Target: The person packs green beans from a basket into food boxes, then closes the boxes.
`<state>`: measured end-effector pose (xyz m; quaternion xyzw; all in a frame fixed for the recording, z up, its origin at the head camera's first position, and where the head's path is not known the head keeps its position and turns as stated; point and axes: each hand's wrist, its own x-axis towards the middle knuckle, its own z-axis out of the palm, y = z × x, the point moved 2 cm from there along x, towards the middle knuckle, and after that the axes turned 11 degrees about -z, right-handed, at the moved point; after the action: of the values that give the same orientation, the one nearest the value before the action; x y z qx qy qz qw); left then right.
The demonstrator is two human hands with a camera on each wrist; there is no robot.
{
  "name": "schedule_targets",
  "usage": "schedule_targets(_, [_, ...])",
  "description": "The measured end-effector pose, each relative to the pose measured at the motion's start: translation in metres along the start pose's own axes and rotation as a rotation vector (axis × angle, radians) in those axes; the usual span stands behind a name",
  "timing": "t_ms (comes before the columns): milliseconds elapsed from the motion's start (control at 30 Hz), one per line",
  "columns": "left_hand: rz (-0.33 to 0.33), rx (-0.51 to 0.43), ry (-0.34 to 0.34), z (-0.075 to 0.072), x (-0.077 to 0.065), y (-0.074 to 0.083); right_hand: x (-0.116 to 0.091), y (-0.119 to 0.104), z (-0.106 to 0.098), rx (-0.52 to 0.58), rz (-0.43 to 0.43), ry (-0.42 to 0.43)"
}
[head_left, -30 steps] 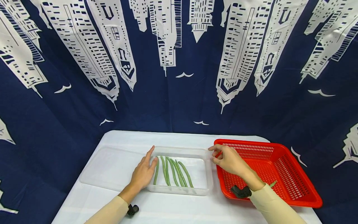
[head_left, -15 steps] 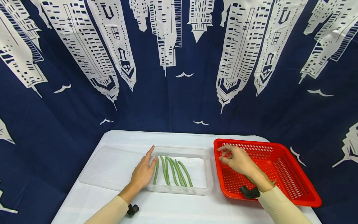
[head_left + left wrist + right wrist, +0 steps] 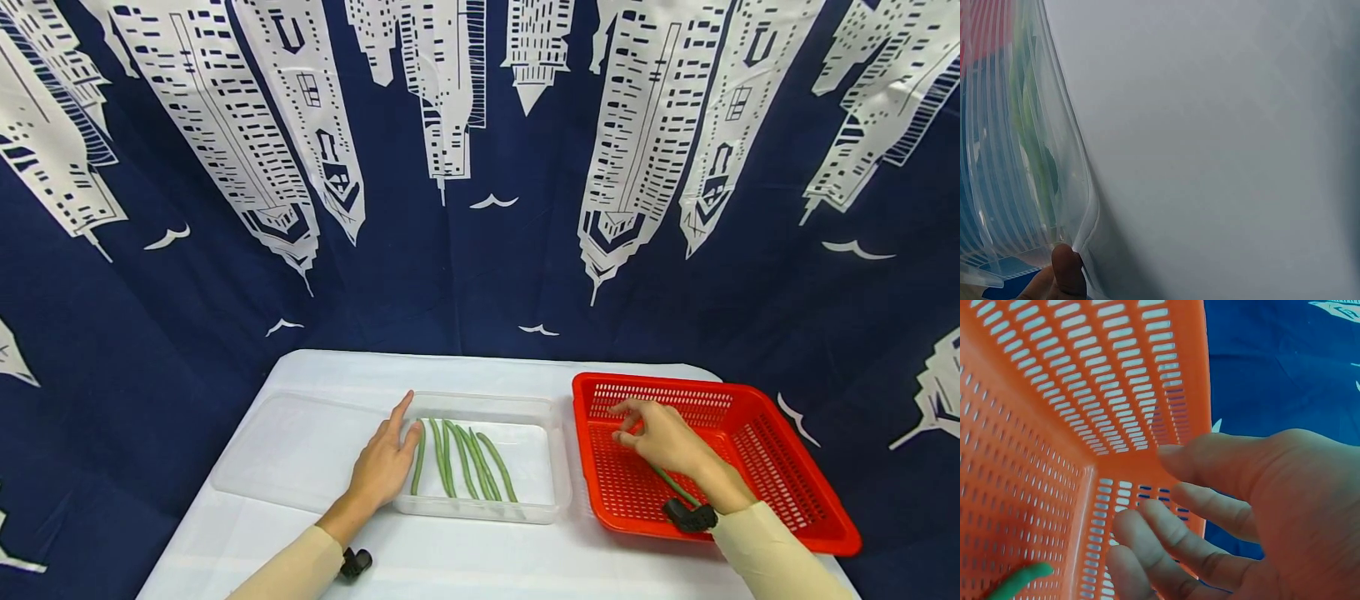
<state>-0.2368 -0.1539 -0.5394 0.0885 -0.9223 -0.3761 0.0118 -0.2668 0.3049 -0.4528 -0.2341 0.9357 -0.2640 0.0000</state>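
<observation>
The green beans (image 3: pixel 462 458) in front of you are long and thin, and each one bends gently. Their green is quite even and rather dull. Several of them lie in the clear container (image 3: pixel 487 509), side by side, near to its left half, with their lengths going from the far wall toward the near wall. Some stand apart by a narrow gap, and some seem to touch at their ends. In the left wrist view they are only a blurred, lighter green behind the transparent wall.

Your left hand (image 3: pixel 385 463) is at the left end of this container. Its grip is wide, with the fingers almost straight and the thumb apart from them, touching the wall.

Your right hand (image 3: pixel 663 437) hangs over the red basket (image 3: pixel 723 442). Its grip holds nothing: the fingers are loosely bent, and a narrow space remains between the thumb and the nearest finger. Below it, one single bean (image 3: pixel 670 481) lies in the basket, partly hidden by the black wrist camera (image 3: pixel 688 517); its end looks bright green in the right wrist view.

On the white bench (image 3: pixel 450 558), a flat transparent lid (image 3: pixel 292 450) lies to the left of the container.
</observation>
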Motion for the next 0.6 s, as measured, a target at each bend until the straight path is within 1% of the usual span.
schedule_targets(100, [-0.006, -0.004, 0.003, -0.001, 0.0, -0.001, -0.001, 0.005, -0.002, -0.03, -0.012, -0.02])
schedule_targets(267, [-0.008, -0.007, 0.001, -0.003, 0.0, 0.0, -0.004, 0.013, -0.006, -0.044, -0.009, -0.053])
schedule_targets(433, [-0.006, -0.003, -0.004, -0.004, 0.001, 0.0, -0.006, 0.025, -0.008, -0.092, -0.025, -0.089])
schedule_targets(600, [-0.01, -0.008, -0.004, -0.004, 0.002, 0.0, -0.005, 0.039, -0.006, -0.091, -0.022, -0.155])
